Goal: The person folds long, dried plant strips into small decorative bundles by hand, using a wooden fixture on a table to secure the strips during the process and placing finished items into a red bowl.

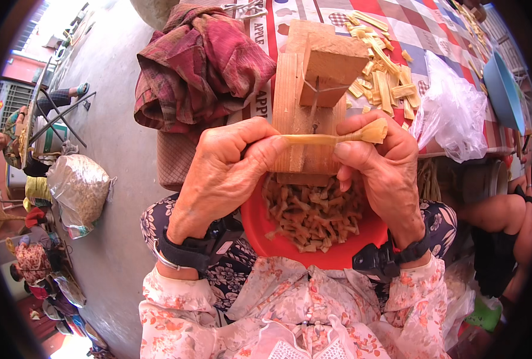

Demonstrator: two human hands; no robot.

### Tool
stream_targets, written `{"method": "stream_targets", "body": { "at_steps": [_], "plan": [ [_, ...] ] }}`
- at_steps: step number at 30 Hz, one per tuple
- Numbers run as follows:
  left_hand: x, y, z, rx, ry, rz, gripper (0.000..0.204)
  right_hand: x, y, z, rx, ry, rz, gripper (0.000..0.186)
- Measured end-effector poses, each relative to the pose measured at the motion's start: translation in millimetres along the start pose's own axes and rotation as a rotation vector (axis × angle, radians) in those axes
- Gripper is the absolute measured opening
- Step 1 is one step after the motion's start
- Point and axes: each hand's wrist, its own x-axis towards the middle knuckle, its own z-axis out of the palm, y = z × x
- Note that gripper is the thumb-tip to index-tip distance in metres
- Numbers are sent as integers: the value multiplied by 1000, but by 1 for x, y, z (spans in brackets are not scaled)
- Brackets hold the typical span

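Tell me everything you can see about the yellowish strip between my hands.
The yellowish strip is narrow along the middle and flares into a wider, folded-looking end at the right. It looks fibrous, though its exact material is unclear. It runs straight and nearly level, pinched by the left hand and right hand; fingers hide its left tip. It crosses in front of the wooden stand; contact there can't be told.

Room leftward over the floor (125, 161); wooden block (341, 60) (raised) obstructs ahead.

- Strip (311, 139), middle: pale yellow
- Bowl (336, 256), below the middle: bright red
- Tub (503, 93), upper right: light blue
- Cloth (209, 69), upper left: dark pink and brown
- Shirt (338, 299), bottom: pale pink, orange flowers
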Motion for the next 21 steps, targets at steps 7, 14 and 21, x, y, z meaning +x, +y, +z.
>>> {"method": "stream_targets", "body": {
  "at_steps": [7, 14, 21],
  "plan": [
    [4, 1, 1, -90, -4, -37, 17, 5, 5, -2, 22, 18, 25, 13],
    [4, -6, 7, -263, 4, -138, 21, 13, 7, 4, 0, 22, 48, 5],
    [-46, -32, 9, -149, 384, -180, 23, -17, 21, -34, 110, 222, 29, 5]
  ]
}}
